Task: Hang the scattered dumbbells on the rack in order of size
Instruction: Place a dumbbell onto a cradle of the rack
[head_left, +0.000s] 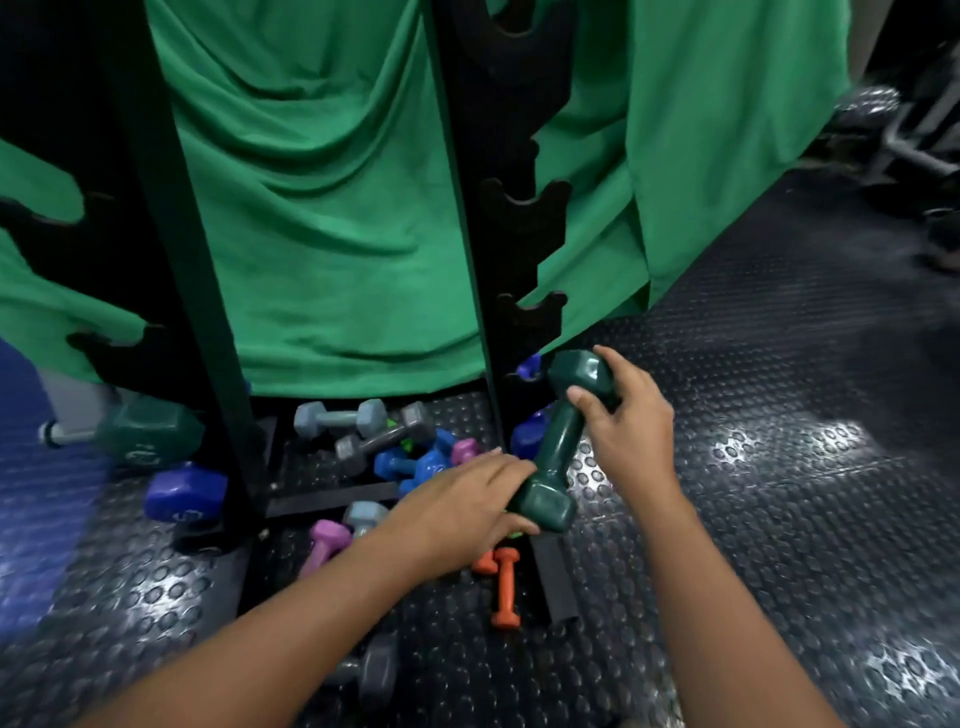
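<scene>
A dark green dumbbell (558, 441) is held tilted above the floor, low and right of the black rack's right post (483, 291). My right hand (631, 431) grips its upper head and handle. My left hand (467, 512) wraps its lower head. The rack's notched black cradles (524, 218) stand bare. On the floor lie several dumbbells: grey (340, 418), dark grey (384, 439), blue (415, 465), pink (324, 545), orange (506, 587), purple (187, 493) and a big teal one (145, 434).
A green cloth (332, 208) hangs behind the rack. The floor is dark studded rubber (779, 467). Another grey dumbbell (371, 670) lies near my left forearm. Gym machines (914, 140) stand at the far right.
</scene>
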